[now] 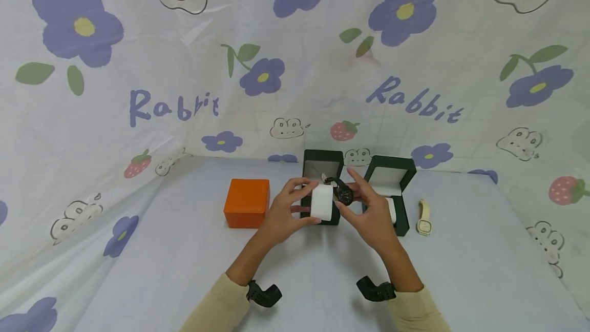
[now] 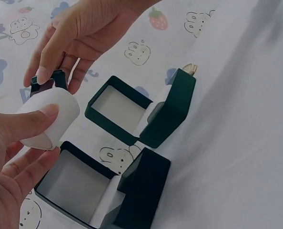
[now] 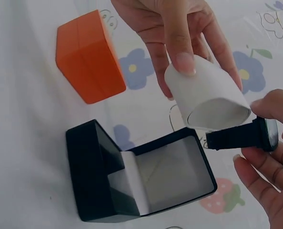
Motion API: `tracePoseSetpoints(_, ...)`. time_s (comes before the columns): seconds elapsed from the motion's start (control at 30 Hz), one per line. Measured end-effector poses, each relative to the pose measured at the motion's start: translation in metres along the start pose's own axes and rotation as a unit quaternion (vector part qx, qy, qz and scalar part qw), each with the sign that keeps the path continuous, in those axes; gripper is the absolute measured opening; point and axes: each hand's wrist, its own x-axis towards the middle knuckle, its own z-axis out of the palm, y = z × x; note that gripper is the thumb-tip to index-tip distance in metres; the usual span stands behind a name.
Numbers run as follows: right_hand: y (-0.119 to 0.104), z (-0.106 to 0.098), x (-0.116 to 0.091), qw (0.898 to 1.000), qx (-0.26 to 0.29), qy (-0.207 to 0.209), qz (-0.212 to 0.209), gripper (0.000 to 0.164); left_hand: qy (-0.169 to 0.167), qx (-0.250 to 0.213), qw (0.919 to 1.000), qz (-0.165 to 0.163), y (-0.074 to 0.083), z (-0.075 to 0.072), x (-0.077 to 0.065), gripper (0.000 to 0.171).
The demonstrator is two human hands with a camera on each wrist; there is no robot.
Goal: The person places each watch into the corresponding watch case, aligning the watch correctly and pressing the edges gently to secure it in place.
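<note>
My left hand (image 1: 283,214) grips a white watch pillow (image 1: 321,203) between thumb and fingers, above an open dark green watch box (image 1: 322,168). Close beside the pillow's end, my right hand (image 1: 373,216) pinches a black wristwatch (image 1: 344,193) by its case. In the right wrist view the dark strap (image 3: 229,137) reaches toward the pillow's underside, and the watch is off the pillow. The box below stands with its lid up and its inside bare in that view.
Right of it, a second open green watch box (image 1: 402,216) holds a white pillow (image 1: 392,210). A gold wristwatch (image 1: 424,222) lies farther right on the pale tabletop. A closed orange box (image 1: 247,203) sits at the left. Behind hangs a patterned cloth (image 1: 286,101).
</note>
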Motion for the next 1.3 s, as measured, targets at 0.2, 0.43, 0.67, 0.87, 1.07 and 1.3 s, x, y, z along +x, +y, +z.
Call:
tracePoseSetpoints(0.2,-0.002,0.002,-0.002,0.999,-0.026,-0.029,-0.03,0.086,-0.001,-0.01,0.9998,0.017,0.002,0.003,-0.001,0.079)
tracePoseSetpoints(0.43,-0.005,0.002,-0.003,0.998,-0.038,-0.035,-0.048,0.067,0.005,-0.02,0.9995,0.022,-0.002,0.007,-0.001,0.079)
tracePoseSetpoints(0.67,-0.006,0.003,-0.002,0.997,-0.044,-0.039,-0.046,0.057,0.008,-0.017,0.9996,0.022,-0.002,0.008,-0.002,0.078)
tracePoseSetpoints(0.87,-0.006,0.0,-0.002,0.997,-0.026,-0.061,-0.045,0.057,0.011,-0.017,0.9995,0.026,-0.002,0.009,-0.001,0.077)
tracePoseSetpoints(1.07,-0.006,-0.007,-0.001,0.992,0.015,-0.118,-0.046,0.063,0.014,-0.038,0.999,0.02,0.002,0.008,-0.001,0.077)
tracePoseSetpoints(1.3,-0.004,-0.01,0.0,0.987,0.002,-0.152,-0.047,0.073,0.016,-0.041,0.9988,0.024,0.003,0.008,-0.001,0.076)
